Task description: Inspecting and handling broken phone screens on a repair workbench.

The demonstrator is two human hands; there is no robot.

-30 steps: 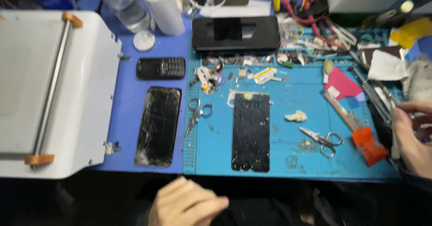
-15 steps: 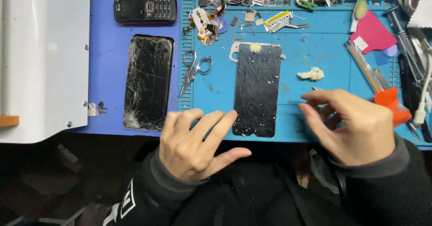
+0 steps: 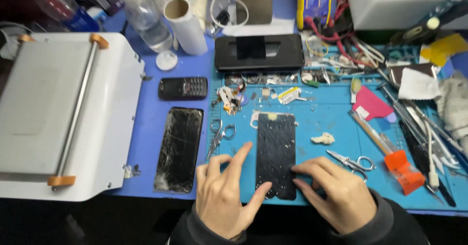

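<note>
Both hands rest flat, fingers spread, on a black phone panel (image 3: 276,155) near the worktop's (image 3: 331,123) front edge; left hand (image 3: 228,196) and right hand (image 3: 336,194) grip nothing; cracked phone (image 3: 179,148) lies just left.

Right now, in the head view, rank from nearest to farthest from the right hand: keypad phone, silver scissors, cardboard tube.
From the right hand:
1. Silver scissors, just above it.
2. Keypad phone, upper left.
3. Cardboard tube, far back left.

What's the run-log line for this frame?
left hand: touching black phone panel | right hand: fingertips on panel | cracked phone: left of panel, untouched
</note>
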